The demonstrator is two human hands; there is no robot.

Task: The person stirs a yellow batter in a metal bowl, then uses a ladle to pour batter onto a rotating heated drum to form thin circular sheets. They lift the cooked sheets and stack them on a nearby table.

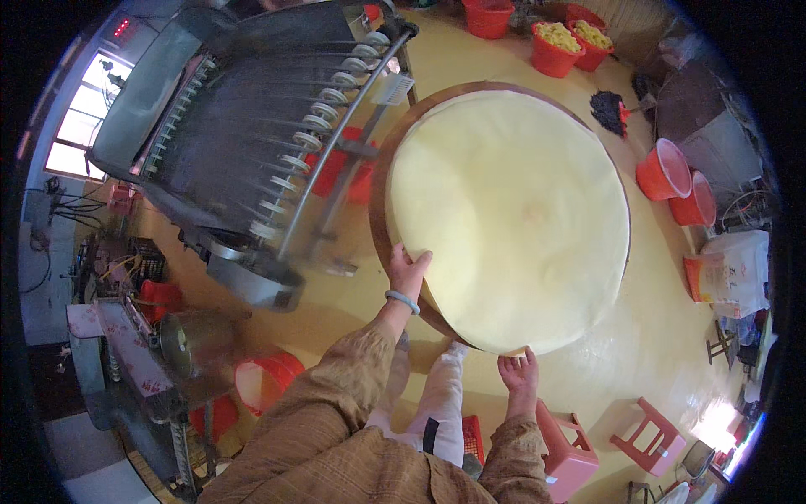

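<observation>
A large round pale-yellow sheet (512,210), smooth and soft-looking like rolled dough, covers most of a round brown board (384,181). The board's rim shows along the far and left sides. At the near left edge, my left hand (406,275), with a grey-blue bangle at the wrist, is closed on the sheet's edge, thumb on top. My right hand (519,375) pinches the sheet's nearest edge with bent fingers. What carries the board from below is hidden.
A long dark machine with white rollers (312,123) stands at the left. Red buckets (663,170) line the right, and a red tub of yellow pieces (556,49) sits at the back. Pink stools (649,438) stand near right. A red bucket (267,382) is near left.
</observation>
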